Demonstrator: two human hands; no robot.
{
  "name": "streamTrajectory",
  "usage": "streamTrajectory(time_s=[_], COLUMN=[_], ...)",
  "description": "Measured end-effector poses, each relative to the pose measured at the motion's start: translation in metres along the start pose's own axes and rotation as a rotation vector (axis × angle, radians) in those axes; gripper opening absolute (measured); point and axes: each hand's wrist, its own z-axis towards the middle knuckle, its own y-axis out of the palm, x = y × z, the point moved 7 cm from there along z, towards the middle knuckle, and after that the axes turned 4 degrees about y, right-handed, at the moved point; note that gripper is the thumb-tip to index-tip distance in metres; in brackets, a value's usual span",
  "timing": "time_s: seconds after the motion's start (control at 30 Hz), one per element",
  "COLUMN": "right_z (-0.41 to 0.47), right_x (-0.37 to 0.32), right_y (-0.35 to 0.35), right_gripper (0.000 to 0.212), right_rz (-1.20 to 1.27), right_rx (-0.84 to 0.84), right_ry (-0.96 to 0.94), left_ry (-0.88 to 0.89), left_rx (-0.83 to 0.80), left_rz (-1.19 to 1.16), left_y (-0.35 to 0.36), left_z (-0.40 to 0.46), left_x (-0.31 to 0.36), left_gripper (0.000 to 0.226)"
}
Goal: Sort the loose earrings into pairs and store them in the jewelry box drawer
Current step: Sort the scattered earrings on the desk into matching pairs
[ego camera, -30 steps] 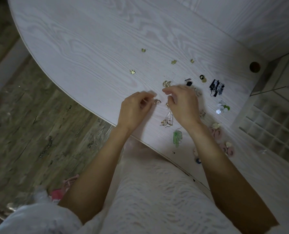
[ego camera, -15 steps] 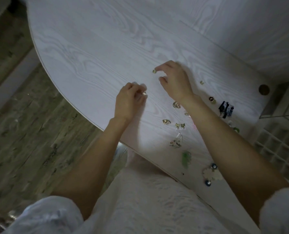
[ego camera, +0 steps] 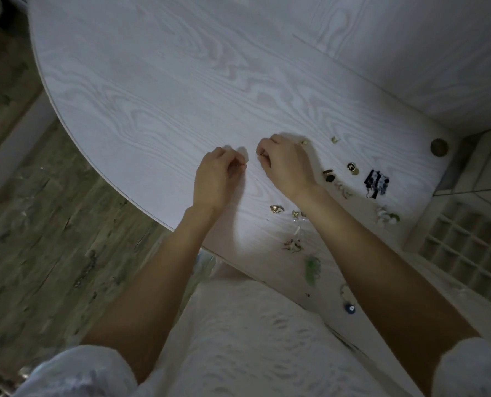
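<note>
My left hand [ego camera: 217,176] rests on the white table [ego camera: 158,104] with its fingers curled, pinching a tiny gold earring [ego camera: 243,166] at the fingertips. A short gap to the right, my right hand [ego camera: 286,164] also has curled fingers and pinches a small earring [ego camera: 261,154], mostly hidden. Loose earrings lie to the right: small gold studs [ego camera: 335,139], a black and gold round one [ego camera: 352,167], a black-blue pair [ego camera: 377,181], a gold triangle [ego camera: 276,208], a green one [ego camera: 312,267]. The jewelry box drawer [ego camera: 468,253], with a grid of compartments, stands at the right edge.
A round cable hole [ego camera: 439,147] sits in the table near the wall. White flower earrings [ego camera: 386,216] and a blue bead [ego camera: 350,308] lie near my right forearm. The table's curved edge runs past my lap, with wooden floor [ego camera: 38,224] at the left.
My right hand reached out to a small gold earring farther up the table, then drew back beside my left hand. My left hand kept its pinch.
</note>
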Motion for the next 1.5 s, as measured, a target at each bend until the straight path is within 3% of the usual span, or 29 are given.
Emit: streamTrajectory(time_s=[0.1,0.2,0.37,0.53,0.63,0.73,1.0,1.33,1.5], right_z=[-0.016,-0.027,-0.03,-0.019,-0.024,-0.026,-0.032,-0.041,-0.049], right_x=[0.018,0.059,0.128,0.141,0.154,0.16,0.161,0.161,0.154], right_y=[-0.017,-0.048,-0.08,-0.079,-0.082,-0.082,-0.078,-0.077,-0.089], right_gripper=[0.008,0.006,0.007,0.008,0.01,0.013,0.043,0.027,0.031], right_rz=[0.079,0.14,0.176,0.229,0.25,0.229,0.251,0.323,0.298], right_rx=[0.119,0.265,0.328,0.29,0.314,0.299,0.162,0.205,0.19], right_ry=[0.05,0.223,0.465,0.492,0.53,0.529,0.517,0.58,0.543], left_ry=[-0.021,-0.018,0.144,0.382,0.423,0.4,0.32,0.276,0.274], left_rx=[-0.013,-0.035,-0.044,-0.067,-0.122,-0.163,-0.178,-0.183,-0.202], left_rz=[0.042,0.064,0.123,0.161,0.264,0.359,0.243,0.2,-0.031], left_y=[0.008,0.011,0.023,0.057,0.081,0.099,0.115,0.127,0.092], left_z=[0.005,0.014,0.033,0.061,0.078,0.09,0.094,0.087,0.077], left_x=[0.006,0.013,0.043,0.102,0.128,0.137,0.134,0.141,0.141], left_gripper=[0.017,0.021,0.024,0.036,0.033,0.026,0.021,0.022,0.018])
